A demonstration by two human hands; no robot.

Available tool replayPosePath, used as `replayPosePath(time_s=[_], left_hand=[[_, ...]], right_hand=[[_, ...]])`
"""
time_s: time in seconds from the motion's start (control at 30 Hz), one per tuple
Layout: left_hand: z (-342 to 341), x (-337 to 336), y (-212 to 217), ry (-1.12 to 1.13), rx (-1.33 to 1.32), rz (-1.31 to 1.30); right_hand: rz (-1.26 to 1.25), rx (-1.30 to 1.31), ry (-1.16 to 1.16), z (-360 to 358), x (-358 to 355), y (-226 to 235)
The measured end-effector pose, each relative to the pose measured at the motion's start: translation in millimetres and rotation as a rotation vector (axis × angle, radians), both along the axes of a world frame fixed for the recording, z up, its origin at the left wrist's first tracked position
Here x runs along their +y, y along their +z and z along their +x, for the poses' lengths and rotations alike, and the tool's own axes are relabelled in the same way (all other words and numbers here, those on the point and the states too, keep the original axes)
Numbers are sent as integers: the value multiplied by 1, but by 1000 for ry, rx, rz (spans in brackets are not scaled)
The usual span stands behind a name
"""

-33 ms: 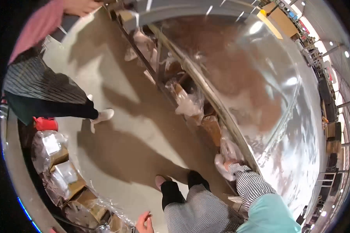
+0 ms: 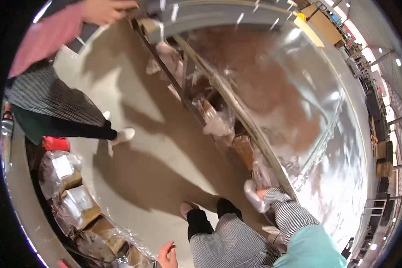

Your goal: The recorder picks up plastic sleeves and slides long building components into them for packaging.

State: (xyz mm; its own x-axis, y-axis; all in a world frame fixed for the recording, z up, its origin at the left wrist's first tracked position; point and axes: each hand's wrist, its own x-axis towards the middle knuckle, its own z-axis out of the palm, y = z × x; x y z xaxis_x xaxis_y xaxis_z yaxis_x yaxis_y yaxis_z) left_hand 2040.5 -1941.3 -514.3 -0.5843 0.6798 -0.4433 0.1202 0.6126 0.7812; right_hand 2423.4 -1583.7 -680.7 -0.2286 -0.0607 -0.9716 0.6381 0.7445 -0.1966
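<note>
My right hand [image 2: 261,194], in a striped sleeve, reaches under the edge of the plastic-covered table [image 2: 295,85]. A shiny clear plastic bag [image 2: 253,196] lies at its fingers, which look closed on it; the fingertips are hidden. More crumpled clear plastic [image 2: 264,173] sits beside the hand on the low shelf under the table. My left hand [image 2: 167,256] hangs low at the bottom edge, holding nothing that I can see, its fingers partly bent and apart.
Cardboard pieces [image 2: 243,151] and plastic bags [image 2: 219,123] fill the low shelf. On the left, another shelf holds plastic-wrapped boxes [image 2: 78,201] and a red bundle [image 2: 56,144]. Another person in a pink sleeve [image 2: 53,38] stands at the upper left, one hand [image 2: 107,11] by the table end.
The shiny plastic bag at my right hand has shifted slightly left and down, out from the shelf. The other person's hand has come a little further right. My left hand has barely moved.
</note>
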Motion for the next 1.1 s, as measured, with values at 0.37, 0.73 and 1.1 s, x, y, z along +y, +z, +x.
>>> replayPosePath(time_s=[0.37,0.73,1.1], left_hand=[[-64,-25,167,-100,-100,309],[-53,49,206,-848,-394,455],[-337,163,215,166,461,795]], right_hand=[[60,1107,-1283,-203,-11,478],[-960,1248,-1581,-424,-72,579],[-1565,1124,-1361,-725,-171,696]])
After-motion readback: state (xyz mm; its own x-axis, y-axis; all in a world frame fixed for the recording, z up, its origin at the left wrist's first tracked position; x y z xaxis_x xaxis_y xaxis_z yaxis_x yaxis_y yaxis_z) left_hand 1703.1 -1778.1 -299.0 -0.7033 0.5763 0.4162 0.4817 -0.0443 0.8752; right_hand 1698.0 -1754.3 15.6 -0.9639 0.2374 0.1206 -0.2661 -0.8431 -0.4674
